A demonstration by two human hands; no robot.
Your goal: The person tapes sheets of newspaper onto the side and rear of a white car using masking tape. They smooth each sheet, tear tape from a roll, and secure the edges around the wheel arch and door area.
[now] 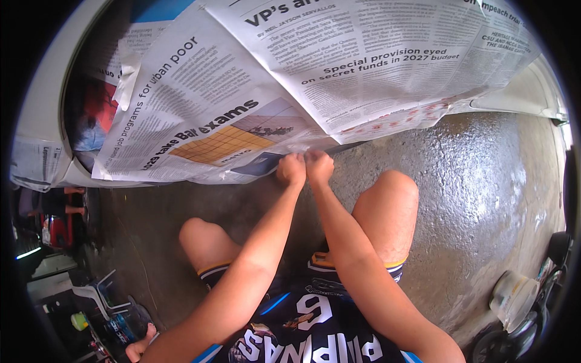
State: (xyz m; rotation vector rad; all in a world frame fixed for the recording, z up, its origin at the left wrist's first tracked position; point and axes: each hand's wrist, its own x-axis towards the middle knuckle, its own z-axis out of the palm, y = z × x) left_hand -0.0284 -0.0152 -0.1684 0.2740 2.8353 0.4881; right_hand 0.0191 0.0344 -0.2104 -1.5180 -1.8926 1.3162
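Nearest the camera is the person's dark, glossy sports jersey (308, 339) with pale lettering and blue trim, and below it dark shorts edged in yellow. Two bare knees (387, 199) bend outward over a rough, mottled grey concrete floor (484, 199) that looks damp and shiny in patches.

Both forearms run up from the lower edge and meet in the middle. The left hand (292, 169) and the right hand (319, 167) are balled into tight fists, knuckles touching side by side. Each grip is pressed together, pinching the lower edge of a sheet of newspaper (200, 121); what exactly lies between the fingers is hidden by the fists. A dark blue strip (266, 164) shows just under that edge, left of the hands.

The newspaper is thin, matte and wrinkled, printed in black columns with a yellow gridded picture. A second, overlapping sheet (375, 66) hangs to the right, its lower edge wavy and creased. Both sheets are spread over a smooth, curved white panel (42, 103), which shows at the far left and again at the upper right.

At the lower right stands a pale round plastic container (513, 296) beside dark rounded parts. At the lower left lie a clutter of small items, among them a blue-capped bottle (118, 330).
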